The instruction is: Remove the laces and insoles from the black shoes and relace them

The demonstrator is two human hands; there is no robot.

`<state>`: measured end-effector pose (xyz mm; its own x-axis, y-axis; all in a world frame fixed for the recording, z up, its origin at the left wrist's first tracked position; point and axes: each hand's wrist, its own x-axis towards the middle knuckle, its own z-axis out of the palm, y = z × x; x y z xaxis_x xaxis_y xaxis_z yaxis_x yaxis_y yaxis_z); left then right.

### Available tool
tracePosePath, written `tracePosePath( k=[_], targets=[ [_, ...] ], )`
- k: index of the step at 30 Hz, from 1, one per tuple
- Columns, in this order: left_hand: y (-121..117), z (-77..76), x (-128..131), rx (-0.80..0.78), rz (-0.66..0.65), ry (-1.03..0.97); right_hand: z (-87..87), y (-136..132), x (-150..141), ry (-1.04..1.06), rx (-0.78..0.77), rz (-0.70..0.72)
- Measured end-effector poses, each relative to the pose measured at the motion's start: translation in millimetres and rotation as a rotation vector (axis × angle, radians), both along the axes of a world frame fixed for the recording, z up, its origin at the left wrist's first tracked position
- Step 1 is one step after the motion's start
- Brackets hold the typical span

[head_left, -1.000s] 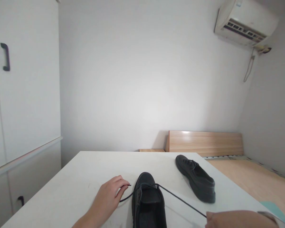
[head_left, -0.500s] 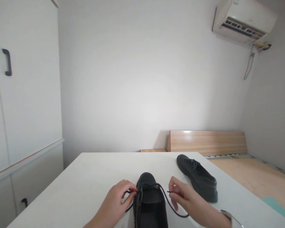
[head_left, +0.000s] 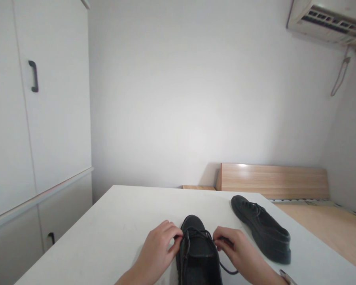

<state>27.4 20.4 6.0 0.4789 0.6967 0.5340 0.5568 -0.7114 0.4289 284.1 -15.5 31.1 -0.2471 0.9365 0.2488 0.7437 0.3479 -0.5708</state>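
Black shoe (head_left: 199, 248) (toe forward) between left grip (head_left: 160, 247) and right grip (head_left: 236, 248).

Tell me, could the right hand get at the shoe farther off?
Probably yes: the far shoe stands just beyond the right hand, with tabletop showing between. The hand seems busy with the lace of the near shoe, so it may need to let go first.

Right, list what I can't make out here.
All in the head view:
Near shoe: heel end cut off by the bottom edge.
Lace: its run inside the left hand and right hand is hidden by their grip; its threading is too small, dark on dark.
Air conditioner: cut off by the top and right edges.
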Motion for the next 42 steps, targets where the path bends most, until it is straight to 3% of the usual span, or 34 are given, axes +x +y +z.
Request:
tracePosePath(
  k=[8, 19, 25, 42],
  targets=[
    [2.2, 2.5, -0.3, -0.011, -0.007, 0.024, -0.3, 1.8, 0.0, -0.135, 0.061, -0.013],
    [-1.6, 5.5, 0.6, -0.097, -0.009, -0.091, -0.9, -4.3, 0.5, 0.004, 0.025, 0.019],
    [-1.8, 2.0, 2.4, -0.083, -0.003, -0.107, -5.7, 1.4, -0.6, 0.024, 0.095, 0.050],
    [-2.8, 7.3, -4.9, -0.114, 0.022, -0.066, 1.7, 3.9, -17.7, -0.086, 0.107, 0.094]
  ],
)
